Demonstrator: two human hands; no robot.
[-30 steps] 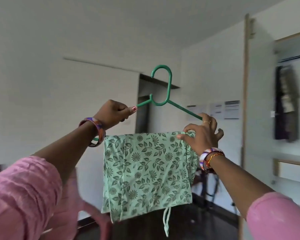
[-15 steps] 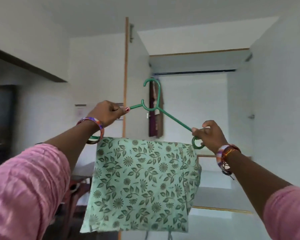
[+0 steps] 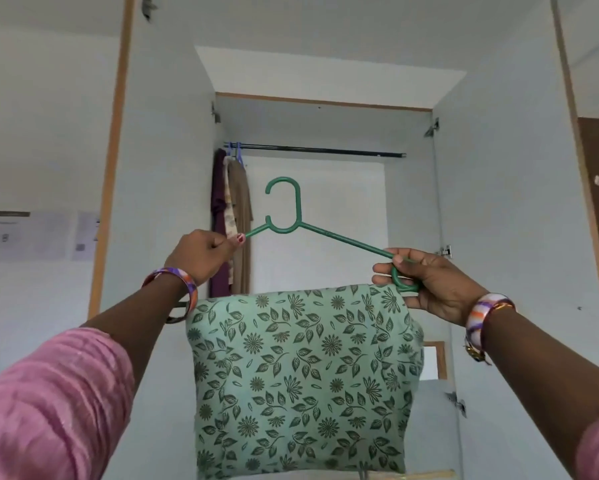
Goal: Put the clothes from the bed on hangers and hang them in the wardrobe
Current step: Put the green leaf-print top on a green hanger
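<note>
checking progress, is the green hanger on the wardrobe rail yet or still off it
Off it. The green hanger has its hook below the wardrobe rail, held at both ends by the left hand and right hand.

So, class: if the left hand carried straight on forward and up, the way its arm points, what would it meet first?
Probably the hanging clothes at the rod's left end: the left hand, gripping the green hanger, sits just in front of them, though depth is unclear.

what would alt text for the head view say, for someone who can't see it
Two hands, the left hand and right hand, each grip one end of a green hanger with a green floral garment draped over it, raised before an open wardrobe. Its rail already holds a few clothes at the left end.
</note>
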